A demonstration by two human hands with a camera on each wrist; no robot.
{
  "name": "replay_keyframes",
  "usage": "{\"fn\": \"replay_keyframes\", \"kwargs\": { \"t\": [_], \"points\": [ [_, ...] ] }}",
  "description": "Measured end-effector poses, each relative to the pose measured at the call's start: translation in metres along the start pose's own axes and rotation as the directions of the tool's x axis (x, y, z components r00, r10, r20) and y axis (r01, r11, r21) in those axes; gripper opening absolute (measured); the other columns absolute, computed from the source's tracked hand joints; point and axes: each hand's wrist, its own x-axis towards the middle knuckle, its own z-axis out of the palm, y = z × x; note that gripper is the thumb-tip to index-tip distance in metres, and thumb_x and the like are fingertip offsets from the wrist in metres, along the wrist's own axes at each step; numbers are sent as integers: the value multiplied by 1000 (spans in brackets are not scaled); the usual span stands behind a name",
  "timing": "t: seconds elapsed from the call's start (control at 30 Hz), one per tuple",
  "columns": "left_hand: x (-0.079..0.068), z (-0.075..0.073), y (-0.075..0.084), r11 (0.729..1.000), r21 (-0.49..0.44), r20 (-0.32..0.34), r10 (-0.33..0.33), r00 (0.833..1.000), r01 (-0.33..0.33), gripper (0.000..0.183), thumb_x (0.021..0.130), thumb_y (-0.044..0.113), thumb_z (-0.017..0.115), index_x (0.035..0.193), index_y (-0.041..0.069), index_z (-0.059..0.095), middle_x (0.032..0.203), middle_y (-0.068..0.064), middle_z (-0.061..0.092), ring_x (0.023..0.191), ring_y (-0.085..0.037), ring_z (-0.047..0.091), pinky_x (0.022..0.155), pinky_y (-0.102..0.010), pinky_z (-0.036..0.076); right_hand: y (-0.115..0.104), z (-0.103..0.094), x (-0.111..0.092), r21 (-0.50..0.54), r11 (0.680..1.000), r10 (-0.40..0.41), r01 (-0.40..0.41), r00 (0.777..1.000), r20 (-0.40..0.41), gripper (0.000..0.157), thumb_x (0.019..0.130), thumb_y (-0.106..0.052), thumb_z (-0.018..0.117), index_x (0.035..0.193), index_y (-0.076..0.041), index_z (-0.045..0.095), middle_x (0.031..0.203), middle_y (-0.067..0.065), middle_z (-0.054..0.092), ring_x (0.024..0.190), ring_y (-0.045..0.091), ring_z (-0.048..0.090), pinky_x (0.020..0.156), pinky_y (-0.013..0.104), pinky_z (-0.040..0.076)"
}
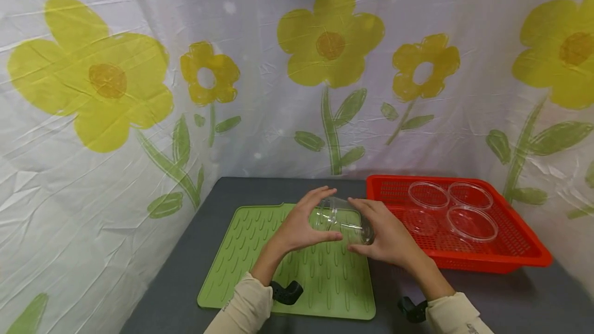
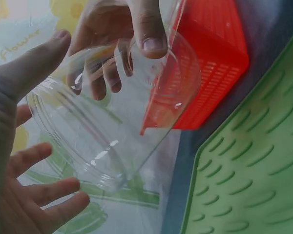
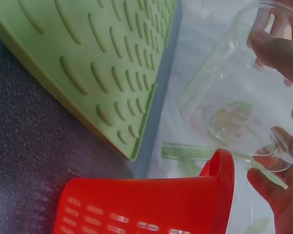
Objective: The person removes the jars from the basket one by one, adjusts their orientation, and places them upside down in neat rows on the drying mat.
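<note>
Much of the background, beginning at the left, was taken up by a floral curtain, which hung behind a dark worktop. Next in order, a ridged green mat lay flat on the worktop, presumably so placed to cushion and to limit slipping. Above it, the left hand was raised, its fingers spread loosely around the mouth end of a transparent cup, apparently to guard or steady it; firm contact could not be confirmed. The cup was in the air over the right half of the mat, tilted well over, mouth to the left and base to the right. It appeared colourless and smooth, with several close rings about the mouth and glints along the wall; whether the rings belonged to one piece could not be told. The right hand grasped the base end between thumb and fingers, a grip judged to carry the weight. At far right, a red perforated basket stood just beside the mat, bearing three round clear containers, seemingly grouped for containment and easy reach.
</note>
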Motion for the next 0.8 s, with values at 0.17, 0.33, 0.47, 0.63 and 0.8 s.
{"fn": "replay_keyframes", "kwargs": {
  "t": [0.17, 0.33, 0.47, 0.63, 0.8],
  "points": [
    [-1, 1, -2, 999, 17, 26, 32, 999, -32, 82, 81, 45, 86, 151, 38, 46, 162, 3, 39, 149, -25, 41, 113, -57, 44, -2, -2, 0, -66, 997, -32, 33, 999, 10, 102, 66, -40, 97, 152, -16, 48, 142, 8, 57, 128, 27, 57, 100, 51, 55],
    [-2, 5, -6, 998, -24, 16, 63, 998, -63, 79, 81, 39, 87, 150, 33, 49, 160, -1, 42, 145, -25, 45, 108, -54, 49, -4, -5, -1, -69, 996, -53, 54, 999, 13, 103, 65, -41, 97, 152, -16, 48, 142, 7, 57, 127, 26, 57, 99, 50, 55],
    [-3, 7, -9, 995, -58, -3, 87, 996, -87, 78, 81, 37, 88, 149, 32, 51, 157, -1, 45, 142, -26, 47, 106, -57, 50, -5, -6, -2, -63, 997, -46, 48, 999, 24, 104, 65, -42, 97, 153, -17, 47, 143, 7, 57, 128, 26, 57, 100, 50, 55],
    [-4, 9, -10, 992, -67, -16, 103, 995, -104, 77, 80, 37, 88, 148, 32, 52, 153, -1, 48, 139, -24, 50, 104, -56, 51, -6, -6, -3, -61, 997, -36, 38, 999, 39, 104, 66, -43, 96, 154, -18, 46, 144, 7, 56, 129, 26, 57, 100, 50, 55],
    [-4, 10, -11, 991, -62, -36, 116, 993, -118, 77, 80, 35, 89, 147, 31, 53, 151, -3, 49, 136, -22, 51, 102, -54, 52, -6, -6, -3, -36, 999, -35, 36, 998, 43, 105, 66, -41, 97, 154, -17, 45, 147, 8, 54, 132, 28, 55, 102, 52, 54]
  ]
}}
